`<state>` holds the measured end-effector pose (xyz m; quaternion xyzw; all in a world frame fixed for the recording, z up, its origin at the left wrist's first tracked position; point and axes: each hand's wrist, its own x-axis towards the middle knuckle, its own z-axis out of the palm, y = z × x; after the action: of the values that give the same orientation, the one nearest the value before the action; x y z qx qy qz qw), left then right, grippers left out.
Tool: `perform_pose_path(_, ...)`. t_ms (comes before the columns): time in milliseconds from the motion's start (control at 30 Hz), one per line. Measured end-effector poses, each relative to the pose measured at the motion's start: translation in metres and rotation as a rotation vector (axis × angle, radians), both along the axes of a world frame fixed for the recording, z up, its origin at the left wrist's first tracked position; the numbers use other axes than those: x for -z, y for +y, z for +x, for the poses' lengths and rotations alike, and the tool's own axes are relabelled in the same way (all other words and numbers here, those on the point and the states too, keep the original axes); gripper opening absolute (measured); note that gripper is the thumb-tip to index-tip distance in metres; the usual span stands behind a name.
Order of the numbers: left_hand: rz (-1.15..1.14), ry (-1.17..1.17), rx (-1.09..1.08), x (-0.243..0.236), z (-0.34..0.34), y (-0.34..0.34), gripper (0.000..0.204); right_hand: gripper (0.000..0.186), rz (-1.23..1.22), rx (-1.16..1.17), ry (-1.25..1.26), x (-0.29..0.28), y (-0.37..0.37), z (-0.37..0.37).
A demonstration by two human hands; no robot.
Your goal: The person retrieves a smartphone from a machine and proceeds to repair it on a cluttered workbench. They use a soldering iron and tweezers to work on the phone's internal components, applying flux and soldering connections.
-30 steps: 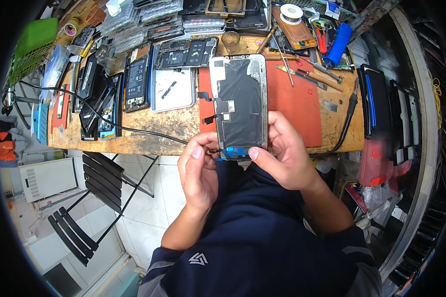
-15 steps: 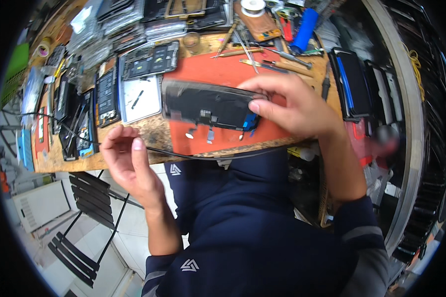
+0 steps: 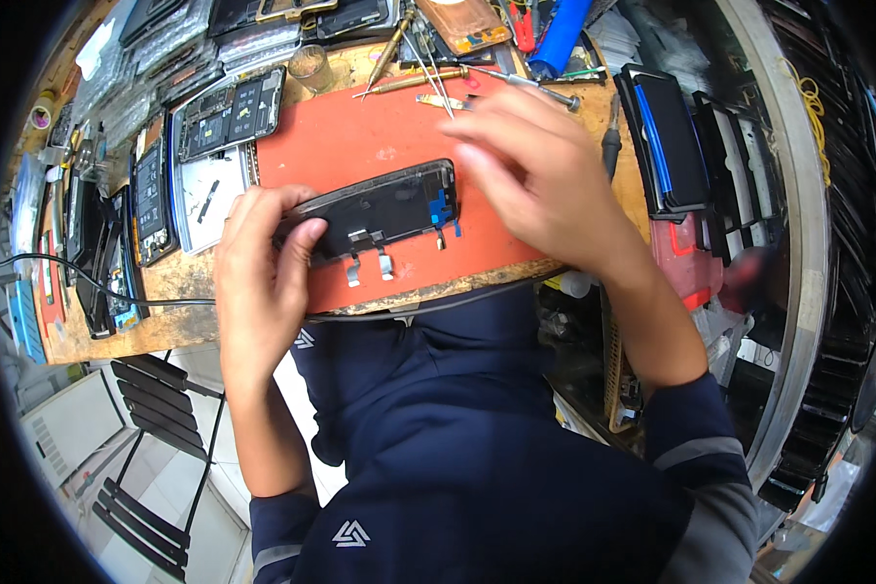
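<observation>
My left hand (image 3: 268, 248) grips a phone screen panel (image 3: 380, 209) by its left end, thumb over the near face. The panel is black, tilted above an orange-red work mat (image 3: 331, 127), with blue film at its right end and small flex cables hanging from its lower edge. Free of the panel, my right hand (image 3: 540, 170) hovers over the mat's right side. Its thumb and fingers are apart with nothing seen between them, though slightly smeared. Just beyond its fingertips lie metal tweezers (image 3: 430, 73) and a brass-coloured screwdriver (image 3: 404, 83).
Opened phone bodies (image 3: 232, 115) and a white tray (image 3: 200, 229) stand left of the mat. A glass jar (image 3: 310, 68) and stacked wrapped parts (image 3: 258, 49) are behind. A black cable (image 3: 360, 316) runs along the bench's front edge. Phone cases or panels (image 3: 667, 146) lie at right.
My left hand has come up and taken the panel's left end. My right hand has let go of the other end and moved up toward the tweezers. The view has shifted slightly.
</observation>
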<state>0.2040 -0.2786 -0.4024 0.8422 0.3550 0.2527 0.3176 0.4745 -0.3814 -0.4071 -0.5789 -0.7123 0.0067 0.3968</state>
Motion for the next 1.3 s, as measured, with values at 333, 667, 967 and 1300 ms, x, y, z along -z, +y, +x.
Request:
perform_pose_path(333,0.148,-0.212,-0.058,0.026,-0.008,0.004,0.011,0.033,-0.136,-0.041,-0.216,0.018,-0.058,-0.047)
perform_pose_path(667,0.088,-0.296,-0.141,0.036,-0.016,-0.004,0.007,0.019,-0.106,0.019,-0.29,0.017,-0.033,-0.047)
perform_pose_path(967,0.117,-0.352,-0.178,0.043,-0.013,-0.008,0.013,0.011,-0.149,0.302,-0.085,-0.006,0.029,-0.001)
perform_pose_path(1300,0.144,-0.46,-0.21,0.048,-0.01,-0.011,0.012,0.013,-0.13,-0.015,-0.048,-0.098,0.157,-0.038)
